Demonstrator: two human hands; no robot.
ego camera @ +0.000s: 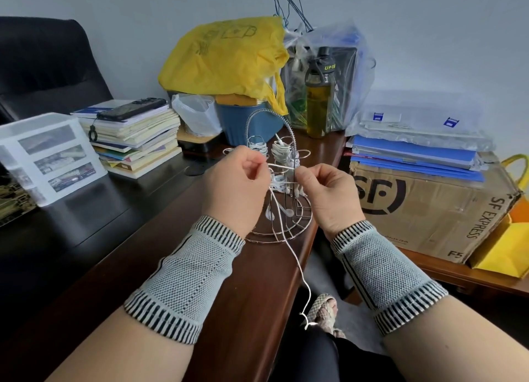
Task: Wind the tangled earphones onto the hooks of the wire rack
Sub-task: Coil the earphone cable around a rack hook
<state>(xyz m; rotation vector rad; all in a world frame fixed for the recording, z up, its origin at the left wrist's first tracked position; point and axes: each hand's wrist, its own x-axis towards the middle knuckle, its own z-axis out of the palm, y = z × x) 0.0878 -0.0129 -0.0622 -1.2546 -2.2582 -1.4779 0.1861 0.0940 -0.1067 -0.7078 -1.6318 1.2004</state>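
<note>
A silver wire rack (297, 221) with a round base and an arched top handle stands near the desk's right edge. Coils of white earphone cord (279, 149) sit wound on its upper hooks, and more cord hangs lower down. My left hand (234, 187) pinches a white earphone cord (289, 247) just left of the rack. My right hand (326, 192) pinches the same cord at the rack's right side. A short stretch runs between the two hands. The cord's loose end trails down off the desk edge toward the floor.
A stack of books (134, 135) with a phone on top lies at the left, beside a clear plastic drawer box (48, 155). Behind the rack are a yellow bag (226, 58), a blue pot (246, 124) and a bottle (317, 95). A cardboard box (429, 207) stands at the right.
</note>
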